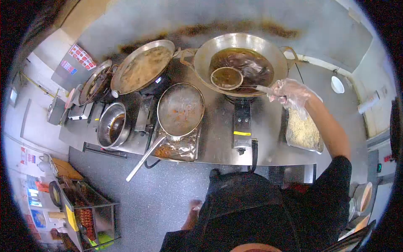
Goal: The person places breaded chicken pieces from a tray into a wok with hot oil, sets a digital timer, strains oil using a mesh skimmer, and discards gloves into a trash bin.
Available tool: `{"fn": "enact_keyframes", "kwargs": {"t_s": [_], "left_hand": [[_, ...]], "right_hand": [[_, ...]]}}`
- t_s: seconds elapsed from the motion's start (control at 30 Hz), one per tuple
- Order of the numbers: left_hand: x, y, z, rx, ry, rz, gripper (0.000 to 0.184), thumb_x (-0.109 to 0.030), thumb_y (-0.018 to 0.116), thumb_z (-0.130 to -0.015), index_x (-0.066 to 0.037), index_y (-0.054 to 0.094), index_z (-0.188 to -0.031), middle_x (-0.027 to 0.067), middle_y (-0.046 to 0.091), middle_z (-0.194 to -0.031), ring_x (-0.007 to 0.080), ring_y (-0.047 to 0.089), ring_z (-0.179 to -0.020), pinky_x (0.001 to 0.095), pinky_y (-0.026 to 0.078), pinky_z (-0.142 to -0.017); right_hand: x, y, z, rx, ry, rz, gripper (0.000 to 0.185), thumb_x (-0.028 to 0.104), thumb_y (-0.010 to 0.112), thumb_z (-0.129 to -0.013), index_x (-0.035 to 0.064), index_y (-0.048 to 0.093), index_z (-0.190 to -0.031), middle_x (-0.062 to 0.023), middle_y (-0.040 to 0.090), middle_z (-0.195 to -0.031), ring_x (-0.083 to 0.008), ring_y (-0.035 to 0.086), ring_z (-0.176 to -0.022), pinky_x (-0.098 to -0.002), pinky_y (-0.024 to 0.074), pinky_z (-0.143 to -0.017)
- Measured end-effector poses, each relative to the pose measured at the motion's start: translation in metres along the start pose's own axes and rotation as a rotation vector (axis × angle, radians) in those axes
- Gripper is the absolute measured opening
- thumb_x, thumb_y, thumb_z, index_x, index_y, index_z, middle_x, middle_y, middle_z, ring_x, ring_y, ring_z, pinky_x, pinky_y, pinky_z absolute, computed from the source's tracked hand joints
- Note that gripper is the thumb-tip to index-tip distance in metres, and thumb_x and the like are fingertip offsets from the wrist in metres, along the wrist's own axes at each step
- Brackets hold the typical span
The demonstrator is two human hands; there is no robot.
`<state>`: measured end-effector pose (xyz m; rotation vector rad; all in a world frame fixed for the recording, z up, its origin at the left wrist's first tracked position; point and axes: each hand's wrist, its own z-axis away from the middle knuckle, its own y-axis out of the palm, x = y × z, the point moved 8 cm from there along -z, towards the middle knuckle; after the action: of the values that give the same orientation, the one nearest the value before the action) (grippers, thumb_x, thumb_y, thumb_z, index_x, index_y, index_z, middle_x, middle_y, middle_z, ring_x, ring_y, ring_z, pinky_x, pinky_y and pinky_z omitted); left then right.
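Note:
My right hand [290,93], in a clear plastic glove, is closed around the handle of a round wire skimmer [227,79]. The skimmer's mesh bowl lies at the front left of a large wok [204,53], over or just in its dark oil [257,62]; I cannot tell how deep. Low beside my body hangs my left hand [194,208], small and blurred, its fingers not readable. Just below my right hand sits a tray of pale crumbs or flakes [303,132].
Left of the wok stands a second wok [121,85] with bubbling, foamy oil, then a third pan [93,86]. A big long-handled strainer [181,110] rests over a foil-lined tray [184,147]. Nearby are a steel bowl [113,126] and, at right, a white bowl [337,85].

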<state>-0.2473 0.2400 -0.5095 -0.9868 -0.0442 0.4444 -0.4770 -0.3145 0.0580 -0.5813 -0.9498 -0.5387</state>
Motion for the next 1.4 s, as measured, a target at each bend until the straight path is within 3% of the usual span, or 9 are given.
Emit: {"fn": "enact_keyframes", "kwargs": {"t_s": [0.43, 0.53, 0.6, 0.7, 0.9, 1.03, 1.1, 1.33, 1.4], "left_hand": [[-0.022, -0.02, 0.037, -0.117, 0.008, 0.234, 0.018, -0.026, 0.062, -0.07, -0.009, 0.062, -0.076, 0.0091, 0.06, -0.074, 0.0284, 0.058, -0.073, 0.0428, 0.045, -0.062], [-0.028, -0.033, 0.042, -0.169, 0.024, 0.276, 0.019, -0.027, 0.061, -0.07, -0.009, 0.062, -0.075, 0.01, 0.06, -0.073, 0.0296, 0.058, -0.071, 0.0433, 0.044, -0.06], [-0.033, -0.044, 0.049, -0.212, 0.041, 0.306, 0.019, -0.027, 0.06, -0.07, -0.009, 0.062, -0.075, 0.0105, 0.06, -0.072, 0.0304, 0.058, -0.07, 0.0436, 0.044, -0.059], [-0.031, -0.039, 0.054, -0.193, 0.019, 0.294, 0.02, -0.028, 0.06, -0.07, -0.009, 0.063, -0.075, 0.0109, 0.06, -0.072, 0.0306, 0.058, -0.07, 0.0436, 0.044, -0.059], [-0.025, -0.012, 0.066, -0.111, -0.034, 0.252, 0.022, -0.029, 0.061, -0.069, -0.008, 0.063, -0.075, 0.011, 0.061, -0.075, 0.03, 0.059, -0.072, 0.0429, 0.045, -0.061], [-0.02, -0.002, 0.076, -0.075, -0.056, 0.237, 0.024, -0.031, 0.062, -0.069, -0.008, 0.063, -0.076, 0.011, 0.062, -0.077, 0.0296, 0.059, -0.074, 0.0425, 0.045, -0.062], [-0.015, -0.001, 0.079, -0.062, -0.063, 0.233, 0.025, -0.031, 0.062, -0.069, -0.008, 0.063, -0.076, 0.0111, 0.062, -0.078, 0.0294, 0.059, -0.074, 0.0423, 0.045, -0.062], [0.019, -0.013, 0.083, 0.0, -0.054, 0.183, 0.027, -0.033, 0.063, -0.069, -0.007, 0.063, -0.077, 0.0112, 0.063, -0.082, 0.0287, 0.06, -0.077, 0.0415, 0.046, -0.065], [0.036, -0.024, 0.082, 0.019, -0.045, 0.148, 0.028, -0.034, 0.064, -0.069, -0.007, 0.063, -0.077, 0.0112, 0.063, -0.083, 0.0285, 0.06, -0.078, 0.0413, 0.046, -0.065]], "right_hand": [[-0.047, -0.036, 0.022, -0.305, -0.224, 0.112, 0.019, 0.022, 0.046, -0.089, 0.0059, 0.057, -0.089, -0.0033, 0.053, -0.071, -0.0155, 0.049, -0.063, -0.0308, 0.0405, -0.056], [-0.041, -0.041, 0.03, -0.53, -0.11, 0.377, 0.021, 0.024, 0.046, -0.089, 0.0051, 0.055, -0.086, -0.0061, 0.051, -0.071, -0.0203, 0.051, -0.066, -0.0346, 0.041, -0.06], [-0.034, -0.04, 0.016, -0.52, -0.406, 0.772, 0.024, 0.026, 0.044, -0.09, 0.0055, 0.055, -0.086, -0.0097, 0.053, -0.074, -0.0246, 0.053, -0.07, -0.0365, 0.0423, -0.066], [-0.043, -0.035, 0.001, -0.433, -0.485, 1.066, 0.026, 0.027, 0.041, -0.09, 0.0073, 0.057, -0.095, -0.0116, 0.056, -0.084, -0.0279, 0.055, -0.076, -0.0377, 0.0442, -0.07], [-0.054, -0.032, 0.008, -0.397, -0.32, 0.828, 0.032, 0.023, 0.039, -0.086, 0.0106, 0.054, -0.111, -0.0149, 0.055, -0.107, -0.0268, 0.052, -0.099, -0.0365, 0.0412, -0.086], [-0.063, -0.034, -0.002, -0.514, -0.551, 1.114, 0.034, 0.021, 0.054, -0.083, 0.0089, 0.054, -0.115, -0.01, 0.052, -0.11, -0.0202, 0.052, -0.094, -0.0321, 0.0409, -0.085], [-0.05, -0.024, 0.016, -0.477, -0.529, 0.871, 0.033, 0.023, 0.037, -0.087, 0.0085, 0.054, -0.111, -0.015, 0.054, -0.11, -0.028, 0.05, -0.103, -0.0372, 0.0374, -0.092], [-0.041, -0.013, 0.014, -0.559, -0.456, 1.007, 0.035, 0.024, 0.036, -0.088, 0.0044, 0.053, -0.112, -0.0168, 0.056, -0.105, -0.0308, 0.053, -0.096, -0.0373, 0.0395, -0.089], [-0.044, -0.017, 0.003, -0.559, -0.423, 1.133, 0.028, 0.02, 0.05, -0.087, 0.0104, 0.058, -0.111, -0.0117, 0.055, -0.107, -0.0204, 0.053, -0.092, -0.0331, 0.044, -0.081]]}}
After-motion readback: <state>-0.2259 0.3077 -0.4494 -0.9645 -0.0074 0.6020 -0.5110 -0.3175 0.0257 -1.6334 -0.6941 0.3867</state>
